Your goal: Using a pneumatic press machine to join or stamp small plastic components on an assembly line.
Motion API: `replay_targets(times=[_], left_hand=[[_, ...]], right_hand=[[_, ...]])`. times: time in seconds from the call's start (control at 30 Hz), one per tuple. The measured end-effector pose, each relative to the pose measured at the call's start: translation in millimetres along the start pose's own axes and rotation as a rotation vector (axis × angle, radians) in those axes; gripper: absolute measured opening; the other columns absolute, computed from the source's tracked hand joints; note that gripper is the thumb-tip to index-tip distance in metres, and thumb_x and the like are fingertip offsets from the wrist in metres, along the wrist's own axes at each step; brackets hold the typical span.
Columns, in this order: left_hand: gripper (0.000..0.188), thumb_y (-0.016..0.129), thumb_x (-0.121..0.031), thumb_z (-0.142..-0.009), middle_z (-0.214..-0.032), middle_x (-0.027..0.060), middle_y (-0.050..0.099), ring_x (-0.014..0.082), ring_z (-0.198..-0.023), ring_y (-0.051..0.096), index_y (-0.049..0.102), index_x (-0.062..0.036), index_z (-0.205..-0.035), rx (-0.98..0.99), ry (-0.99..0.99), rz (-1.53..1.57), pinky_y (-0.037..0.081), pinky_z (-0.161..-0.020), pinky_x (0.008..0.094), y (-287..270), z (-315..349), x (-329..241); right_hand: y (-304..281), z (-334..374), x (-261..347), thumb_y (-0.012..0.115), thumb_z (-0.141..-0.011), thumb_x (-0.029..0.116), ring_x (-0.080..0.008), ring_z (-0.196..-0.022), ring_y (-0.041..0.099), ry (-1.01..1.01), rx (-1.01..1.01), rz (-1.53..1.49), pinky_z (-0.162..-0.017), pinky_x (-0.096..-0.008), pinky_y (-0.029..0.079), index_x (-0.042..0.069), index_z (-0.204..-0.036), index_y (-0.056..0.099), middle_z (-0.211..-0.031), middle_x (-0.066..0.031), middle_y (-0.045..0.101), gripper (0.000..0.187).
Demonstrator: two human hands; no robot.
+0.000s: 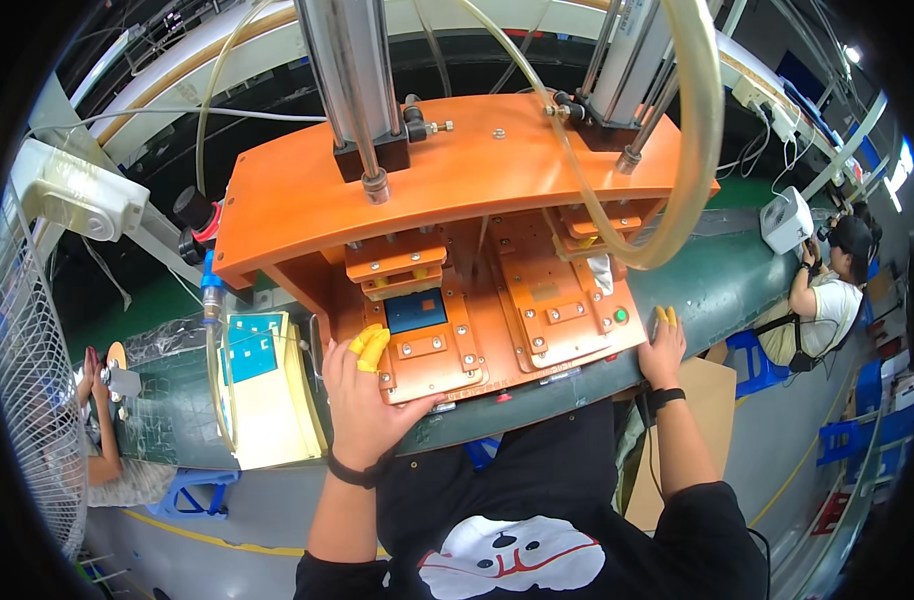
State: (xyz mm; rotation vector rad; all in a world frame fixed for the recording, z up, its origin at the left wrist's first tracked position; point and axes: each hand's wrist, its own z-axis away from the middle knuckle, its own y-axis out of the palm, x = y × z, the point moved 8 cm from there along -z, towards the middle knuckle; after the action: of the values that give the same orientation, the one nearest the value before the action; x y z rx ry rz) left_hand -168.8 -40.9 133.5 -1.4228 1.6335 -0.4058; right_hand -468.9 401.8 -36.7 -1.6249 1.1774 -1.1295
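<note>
My left hand (362, 405) rests at the front left corner of an orange press (457, 160), its thumb stretched along the front edge. Yellow finger cots cover some of its fingertips, which lie beside the left fixture plate (427, 372). In that fixture sits a flat blue sheet (417, 311), partly under the raised orange pressing block (397, 265). My right hand (663, 350) lies on the green bench by the press's right front corner, near a green button (620, 315). Its fingers are extended, with a yellow cot on at least one. Neither hand holds anything visible.
Left of the press, a stack of yellow sheets (277, 425) carries blue pieces (254, 345). Air cylinders (347, 70) and a thick clear hose (702, 130) rise above the press. A fan (32, 350) stands far left. Co-workers sit at both sides, one person (832, 290) at right.
</note>
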Motion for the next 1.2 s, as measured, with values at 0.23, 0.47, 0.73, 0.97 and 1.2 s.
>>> replay_targets(times=[0.23,0.47,0.73,0.97,1.2], left_hand=[[0.097,0.098,-0.041,-0.058,-0.132,0.0157,0.059,0.0429,-0.132,0.047,0.056,-0.0053,-0.138,-0.002,-0.003,-0.009,0.033,-0.118,0.0561,-0.2,0.5,-0.7],[0.098,0.099,-0.04,-0.057,-0.132,0.0152,0.059,0.0419,-0.129,0.048,0.057,-0.0055,-0.138,-0.006,0.011,-0.041,0.036,-0.113,0.0527,-0.6,0.6,-2.9],[0.098,0.099,-0.04,-0.057,-0.133,0.015,0.059,0.0413,-0.129,0.048,0.057,-0.006,-0.139,-0.007,-0.018,-0.018,0.037,-0.111,0.0524,0.6,-0.5,-4.4],[0.093,0.097,-0.042,-0.059,-0.131,0.0154,0.06,0.0405,-0.126,0.049,0.058,-0.0047,-0.135,-0.016,0.005,-0.044,0.037,-0.109,0.0526,0.0,1.4,-4.9],[0.097,0.098,-0.037,-0.059,-0.137,0.0153,0.058,0.0431,-0.13,0.047,0.055,-0.0045,-0.14,0.003,-0.008,-0.051,0.035,-0.113,0.0534,4.9,4.0,-1.4]], right_hand=[[-2.0,2.0,-1.0,0.065,-0.097,0.041,-0.0413,-0.152,0.033,0.024,-0.019,-0.031,-0.123,-0.0517,0.025,0.005,-0.147,0.055,-0.156,-0.0214,0.049,0.063],[-4.3,1.0,0.1,0.066,-0.095,0.041,-0.0412,-0.151,0.036,0.052,-0.038,-0.076,-0.122,-0.0512,0.026,0.006,-0.144,0.058,-0.155,-0.0211,0.051,0.06],[-6.4,2.3,-1.8,0.068,-0.094,0.039,-0.0422,-0.148,0.038,0.047,-0.076,-0.079,-0.121,-0.0512,0.028,0.007,-0.143,0.059,-0.153,-0.0217,0.052,0.059],[-6.4,3.7,-1.0,0.068,-0.093,0.04,-0.0425,-0.148,0.039,0.046,-0.082,-0.093,-0.12,-0.0517,0.029,0.005,-0.141,0.06,-0.152,-0.0224,0.053,0.059],[-8.5,1.7,0.0,0.069,-0.092,0.041,-0.0427,-0.148,0.04,0.041,-0.102,-0.109,-0.12,-0.0522,0.029,0.004,-0.139,0.062,-0.15,-0.0226,0.054,0.06]])
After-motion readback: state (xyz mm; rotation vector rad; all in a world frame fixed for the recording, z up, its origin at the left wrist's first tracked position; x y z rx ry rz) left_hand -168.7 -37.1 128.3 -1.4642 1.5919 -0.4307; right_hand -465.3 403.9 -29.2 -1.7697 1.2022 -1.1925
